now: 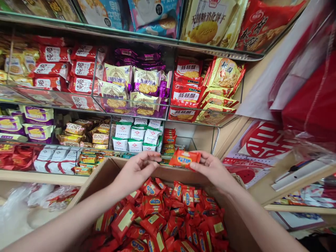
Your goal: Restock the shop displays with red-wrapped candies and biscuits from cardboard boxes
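Note:
My right hand (207, 166) grips a small red snack packet (182, 158) with blue and yellow lettering, thumb in front. Just left of it, my left hand (140, 169) is raised with fingers bent and apart, and nothing shows between them. Both hands are over the far edge of a cardboard box (97, 180). Inside the box lies a loose heap of similar red packets (153, 204). Beyond my hands, a shelf compartment holds a short stack of small red packets (169, 135), partly hidden by the held packet.
Glass-fronted shelves (136, 108) of wrapped biscuits rise behind the box. White and green packets (136, 134) fill the compartment left of the red stack. Red and white plastic bags (301, 87) hang at the right. A clear plastic bag (49, 196) lies at the lower left.

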A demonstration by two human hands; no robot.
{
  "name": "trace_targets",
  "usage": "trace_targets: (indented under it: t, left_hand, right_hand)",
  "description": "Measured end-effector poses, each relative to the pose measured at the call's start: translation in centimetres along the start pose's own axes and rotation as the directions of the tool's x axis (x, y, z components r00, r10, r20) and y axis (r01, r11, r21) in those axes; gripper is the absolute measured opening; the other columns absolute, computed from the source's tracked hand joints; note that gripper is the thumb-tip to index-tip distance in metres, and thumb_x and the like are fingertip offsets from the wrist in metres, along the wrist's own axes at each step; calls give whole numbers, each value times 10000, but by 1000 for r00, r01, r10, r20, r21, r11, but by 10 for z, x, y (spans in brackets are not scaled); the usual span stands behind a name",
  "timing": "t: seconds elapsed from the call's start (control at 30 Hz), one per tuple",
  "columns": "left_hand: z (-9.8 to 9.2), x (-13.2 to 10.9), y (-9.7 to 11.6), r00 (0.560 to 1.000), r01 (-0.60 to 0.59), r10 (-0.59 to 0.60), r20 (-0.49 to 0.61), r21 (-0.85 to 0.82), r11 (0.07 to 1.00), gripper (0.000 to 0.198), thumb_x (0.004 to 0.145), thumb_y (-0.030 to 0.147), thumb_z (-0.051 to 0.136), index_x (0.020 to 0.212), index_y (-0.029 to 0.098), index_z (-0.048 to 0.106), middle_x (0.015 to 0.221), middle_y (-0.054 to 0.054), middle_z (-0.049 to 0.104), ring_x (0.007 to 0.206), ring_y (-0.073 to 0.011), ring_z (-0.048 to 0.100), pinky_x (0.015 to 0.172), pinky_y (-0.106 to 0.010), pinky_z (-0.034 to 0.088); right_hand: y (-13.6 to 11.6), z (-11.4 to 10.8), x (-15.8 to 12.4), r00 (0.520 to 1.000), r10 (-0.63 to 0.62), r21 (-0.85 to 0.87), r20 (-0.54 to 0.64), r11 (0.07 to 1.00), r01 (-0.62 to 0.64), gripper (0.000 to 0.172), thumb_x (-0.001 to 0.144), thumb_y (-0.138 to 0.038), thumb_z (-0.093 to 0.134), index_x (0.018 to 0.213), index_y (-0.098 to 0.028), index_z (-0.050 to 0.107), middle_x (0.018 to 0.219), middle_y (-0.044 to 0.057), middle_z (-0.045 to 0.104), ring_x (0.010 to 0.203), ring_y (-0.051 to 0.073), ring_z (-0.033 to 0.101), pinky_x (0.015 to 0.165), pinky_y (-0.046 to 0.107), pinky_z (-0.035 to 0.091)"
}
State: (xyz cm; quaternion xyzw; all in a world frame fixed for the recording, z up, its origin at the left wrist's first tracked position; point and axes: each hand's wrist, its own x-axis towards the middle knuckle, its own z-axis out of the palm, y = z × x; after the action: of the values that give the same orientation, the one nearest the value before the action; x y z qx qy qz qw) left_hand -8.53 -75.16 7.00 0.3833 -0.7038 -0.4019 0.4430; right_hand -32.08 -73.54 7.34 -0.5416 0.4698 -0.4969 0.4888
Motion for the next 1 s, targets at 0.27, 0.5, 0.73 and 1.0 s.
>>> trace_targets:
  t: [0.27,0.5,0.73,1.0]
  left_hand:
    - [-42,32,-46,985,-106,161,-57,532,840,224,804,288,423,875,172,601,774,-26,669,681,-149,613,628,-250,482]
    - [-32,27,-52,977,-141,214,-11,720,680,216,772,216,427,852,214,627,859,-21,684,803,-189,618,702,-294,448]
    - [-32,25,-52,965,-179,261,21,778,602,235,770,168,402,846,215,619,837,-10,684,797,-167,621,691,-263,447]
    - [-31,23,-54,958,-200,285,35,792,576,235,764,131,405,842,215,611,782,-7,660,750,-159,606,655,-254,436]
  right_hand:
    - [11,-13,56,995,11,-147,-102,989,-26,400,599,-312,669,955,-173,553,869,43,663,720,164,589,580,269,448]
    - [15,-6,121,960,-167,-937,224,233,259,405,677,-63,469,1065,-154,542,1001,107,623,916,233,544,797,329,410]
    - [28,34,159,911,-98,-908,401,87,409,384,670,-45,509,1037,-157,525,940,105,605,970,233,502,798,288,397]
    - [51,18,169,993,-35,-932,-115,349,-95,903,500,-282,752,1250,-114,278,1033,204,533,937,354,551,730,402,436]
